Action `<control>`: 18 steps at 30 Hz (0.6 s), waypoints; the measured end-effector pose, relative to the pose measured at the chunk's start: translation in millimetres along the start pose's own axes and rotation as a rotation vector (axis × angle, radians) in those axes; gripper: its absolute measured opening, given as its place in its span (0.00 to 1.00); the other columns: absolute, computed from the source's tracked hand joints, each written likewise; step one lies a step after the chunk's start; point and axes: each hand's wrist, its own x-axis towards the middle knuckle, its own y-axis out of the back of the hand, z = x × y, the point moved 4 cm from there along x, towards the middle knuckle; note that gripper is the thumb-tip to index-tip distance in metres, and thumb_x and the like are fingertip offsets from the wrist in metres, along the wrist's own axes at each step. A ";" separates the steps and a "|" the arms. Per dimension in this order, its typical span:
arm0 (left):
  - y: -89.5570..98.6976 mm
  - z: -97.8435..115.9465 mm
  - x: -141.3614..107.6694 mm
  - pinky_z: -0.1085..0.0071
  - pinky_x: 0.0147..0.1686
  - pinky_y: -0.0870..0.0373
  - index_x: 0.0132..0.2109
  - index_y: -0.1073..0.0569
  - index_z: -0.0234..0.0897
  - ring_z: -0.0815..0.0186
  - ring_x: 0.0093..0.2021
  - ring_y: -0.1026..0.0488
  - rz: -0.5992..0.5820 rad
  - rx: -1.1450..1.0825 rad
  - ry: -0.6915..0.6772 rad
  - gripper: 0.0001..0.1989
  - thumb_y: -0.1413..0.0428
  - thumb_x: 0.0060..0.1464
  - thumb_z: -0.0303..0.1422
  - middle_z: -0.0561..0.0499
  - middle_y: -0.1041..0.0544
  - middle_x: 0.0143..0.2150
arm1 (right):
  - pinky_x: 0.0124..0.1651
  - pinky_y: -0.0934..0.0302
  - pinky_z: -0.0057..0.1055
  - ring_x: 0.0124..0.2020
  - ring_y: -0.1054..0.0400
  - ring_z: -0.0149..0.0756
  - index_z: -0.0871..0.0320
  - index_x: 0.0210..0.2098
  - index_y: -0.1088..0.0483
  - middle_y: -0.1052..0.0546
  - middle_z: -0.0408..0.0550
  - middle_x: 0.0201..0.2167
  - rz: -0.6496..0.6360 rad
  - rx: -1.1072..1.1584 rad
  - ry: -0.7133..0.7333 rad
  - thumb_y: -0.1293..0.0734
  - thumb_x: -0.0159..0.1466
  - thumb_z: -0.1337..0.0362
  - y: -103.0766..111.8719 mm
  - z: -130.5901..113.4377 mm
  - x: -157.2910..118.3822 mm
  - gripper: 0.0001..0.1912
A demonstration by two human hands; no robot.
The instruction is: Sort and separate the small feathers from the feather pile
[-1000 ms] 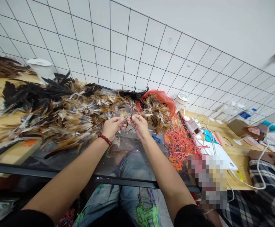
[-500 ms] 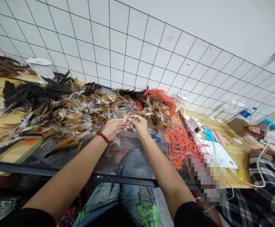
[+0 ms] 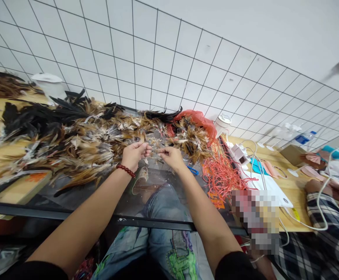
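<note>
My left hand [image 3: 135,156], with a dark red bead bracelet [image 3: 126,170] on its wrist, is pinched closed. A small brown feather [image 3: 143,136] shows just above its thumb and seems held there. To its right, my right hand [image 3: 172,157] also has thumb and fingertips pressed together; whatever is between them is too small to make out. A short gap separates the hands, with pale fluff behind it. Brown and white feather bundles [image 3: 90,144] lie left of and behind my hands. Blue-handled scissors [image 3: 193,170], partly hidden, rest by my right wrist.
Long black feathers [image 3: 32,118] lie at the back left. A red plastic bag [image 3: 200,118] with more feathers and a tangle of red strips [image 3: 223,175] are on the right. Black wire mesh [image 3: 134,54] stands behind the table. A co-worker's plaid sleeve [image 3: 329,217] is at far right.
My hands have moved apart: the left went left and the right slightly right and down. The brown feather moved left with my left hand.
</note>
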 end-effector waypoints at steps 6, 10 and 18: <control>2.0 -2.1 3.2 0.76 0.24 0.32 0.28 0.25 0.29 0.74 0.21 0.31 0.024 -0.011 -0.039 0.07 0.38 0.42 0.30 0.49 0.24 0.25 | 0.39 0.41 0.28 0.35 0.32 0.35 0.54 0.29 0.26 0.24 0.44 0.31 -0.181 -0.273 0.098 0.34 0.55 0.67 -7.8 -8.5 -6.5 0.05; 1.0 -3.8 3.0 0.76 0.27 0.30 0.29 0.25 0.29 0.72 0.24 0.28 0.000 -0.001 -0.032 0.08 0.38 0.42 0.31 0.48 0.23 0.26 | 0.40 0.42 0.28 0.36 0.32 0.34 0.56 0.33 0.28 0.24 0.45 0.33 -0.094 -0.221 0.136 0.38 0.59 0.68 -3.2 -15.7 -6.3 0.07; -6.3 -9.4 -1.6 0.72 0.30 0.28 0.30 0.25 0.29 0.68 0.27 0.25 -0.132 0.043 0.078 0.11 0.35 0.40 0.33 0.45 0.22 0.29 | 0.43 0.42 0.28 0.37 0.33 0.35 0.56 0.34 0.30 0.25 0.46 0.33 0.019 -0.046 0.295 0.41 0.63 0.68 1.4 -22.6 -5.8 0.09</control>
